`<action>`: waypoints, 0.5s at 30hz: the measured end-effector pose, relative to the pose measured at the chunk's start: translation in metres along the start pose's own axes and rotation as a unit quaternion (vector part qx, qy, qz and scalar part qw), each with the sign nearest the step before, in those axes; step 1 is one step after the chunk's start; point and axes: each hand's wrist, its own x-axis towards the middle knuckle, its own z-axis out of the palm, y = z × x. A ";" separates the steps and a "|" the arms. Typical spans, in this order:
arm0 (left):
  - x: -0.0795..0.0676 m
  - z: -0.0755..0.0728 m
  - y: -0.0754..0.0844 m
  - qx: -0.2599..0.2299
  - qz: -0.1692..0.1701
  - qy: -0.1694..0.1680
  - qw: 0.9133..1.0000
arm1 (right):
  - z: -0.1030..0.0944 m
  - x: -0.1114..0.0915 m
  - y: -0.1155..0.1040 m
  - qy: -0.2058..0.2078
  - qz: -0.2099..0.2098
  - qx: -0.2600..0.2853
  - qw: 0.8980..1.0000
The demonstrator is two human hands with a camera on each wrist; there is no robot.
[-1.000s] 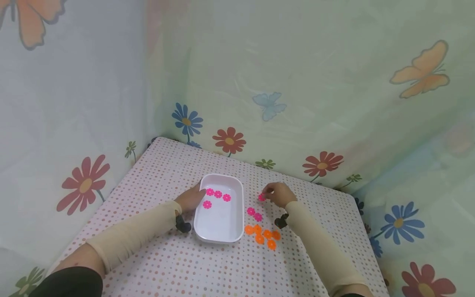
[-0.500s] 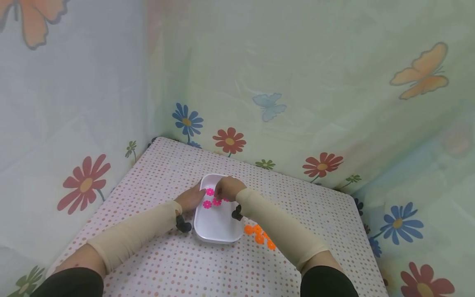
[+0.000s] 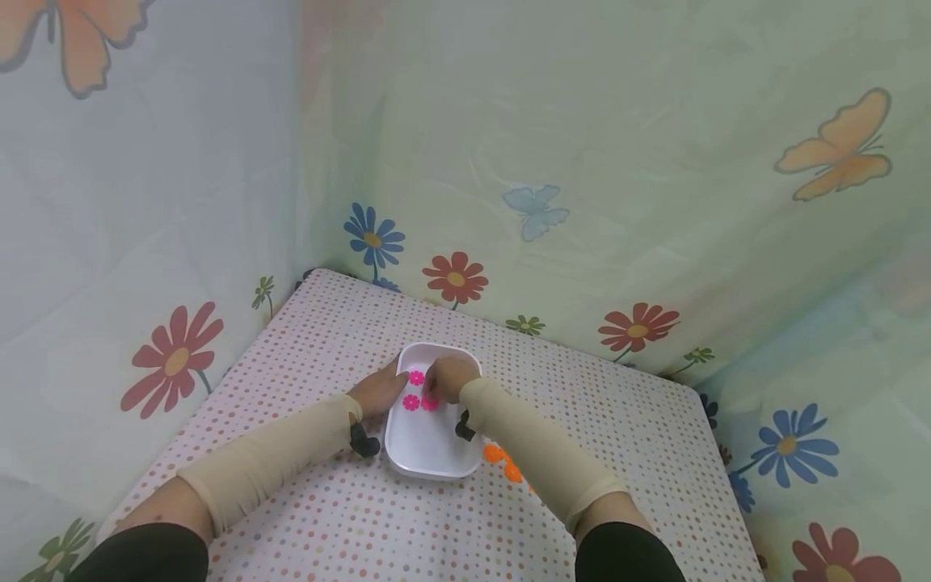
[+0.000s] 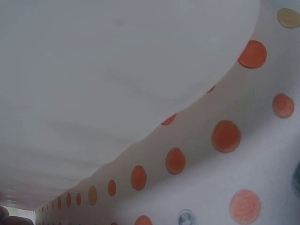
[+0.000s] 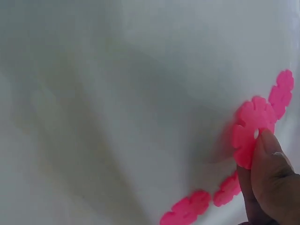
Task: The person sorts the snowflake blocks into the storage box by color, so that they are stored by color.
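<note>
My right hand (image 3: pixel 449 378) is inside the white plastic tray (image 3: pixel 433 467), pinching a pink flower-shaped disc (image 5: pixel 248 124) between thumb and finger. In the right wrist view this notched disc stands tilted close over the tray floor. Several other pink discs (image 5: pixel 185 208) lie around it on the floor; in the head view two of them (image 3: pixel 416 377) show left of the hand, others are hidden beneath it. My left hand (image 3: pixel 378 391) holds the tray's left side, thumb at the rim. Its wrist view shows mostly the tray's outer wall (image 4: pixel 93 84).
Orange flower-shaped discs (image 3: pixel 493 453) lie on the table just right of the tray, partly hidden by my right sleeve (image 3: pixel 541 453). A dotted cloth (image 3: pixel 320 517) covers the table, and printed curtains (image 3: pixel 582 121) rise behind its far edges.
My right hand has carried a pink disc leftward from the table into the tray. It has stayed there over the last half second. The left hand keeps its place on the tray.
</note>
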 end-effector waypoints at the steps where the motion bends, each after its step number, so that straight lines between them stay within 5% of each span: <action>1: 0.000 0.000 0.000 -0.003 0.000 -0.001 1.000 | 0.007 0.013 0.001 -0.011 0.021 -0.018 1.000; 3: 0.002 0.000 -0.001 0.000 -0.001 0.001 1.000 | 0.020 0.034 0.011 -0.027 0.044 -0.018 0.999; 9: 0.007 -0.001 -0.004 -0.005 -0.030 -0.005 1.000 | 0.036 0.036 0.036 0.010 -0.039 0.024 0.999; 15: 0.005 0.000 -0.003 -0.009 -0.027 -0.004 1.000 | 0.007 0.013 0.043 0.068 -0.031 0.032 0.997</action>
